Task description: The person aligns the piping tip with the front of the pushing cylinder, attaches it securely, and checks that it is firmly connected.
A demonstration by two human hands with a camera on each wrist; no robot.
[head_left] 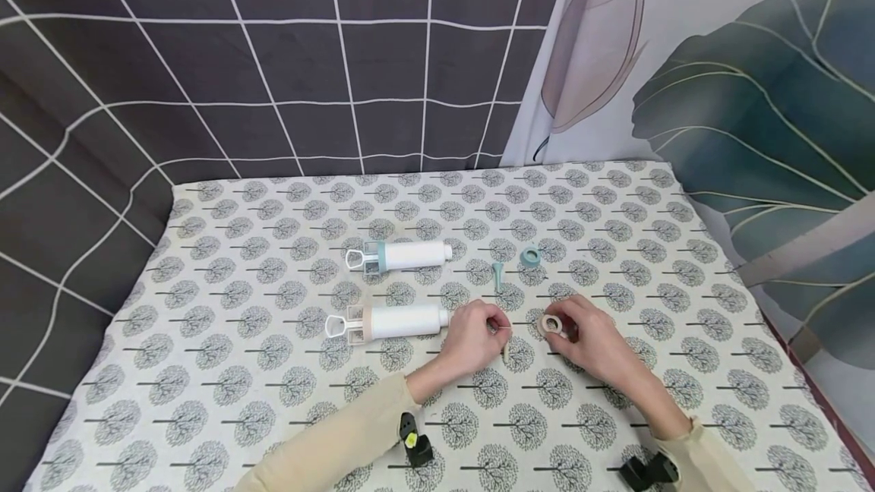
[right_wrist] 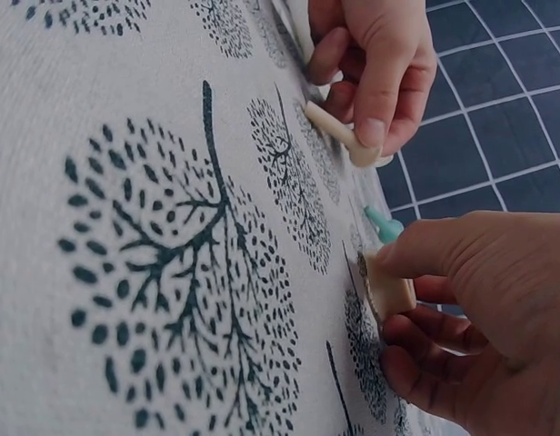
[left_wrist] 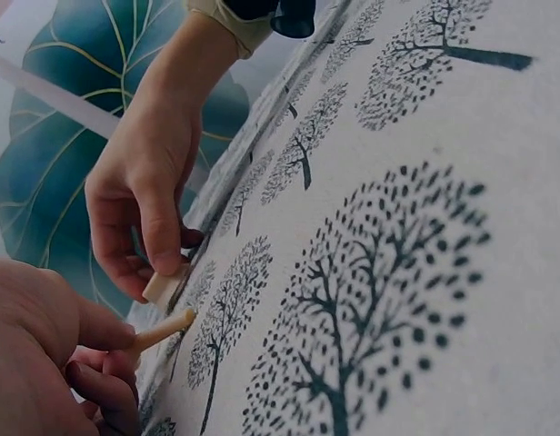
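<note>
The left hand (head_left: 473, 338) pinches a small beige nozzle (head_left: 506, 355) between thumb and fingertips, above the cloth and to the right of the white cylinders. The nozzle's long axis runs roughly near to far: its thin stem points back toward the person, while the broader end sits up at the fingers, partly covered by them in the head view. The right hand (head_left: 593, 336) grips a beige ring (head_left: 550, 325) by its rim, thumb on one side and curled fingers on the other, with the hole facing up toward the head camera. The two beige pieces are apart, a strip of tree-printed cloth (head_left: 239, 386) between them.

Just beyond the gap between the hands lies a teal nozzle (head_left: 497, 277), its long axis also near to far. Farther off and to its right is a teal ring (head_left: 530, 257), lying on the cloth.

To the left, the beige-collared pump (head_left: 406, 321) lies on its side, handle leftward and spout rightward; the left hand stands between that spout and the beige ring. Whether hand and spout touch, I cannot tell. Behind it, the teal-collared pump (head_left: 413, 255) lies nearly parallel, pointing the same way. A dark grid-patterned curtain (head_left: 273, 59) hangs past the table's far edge.
</note>
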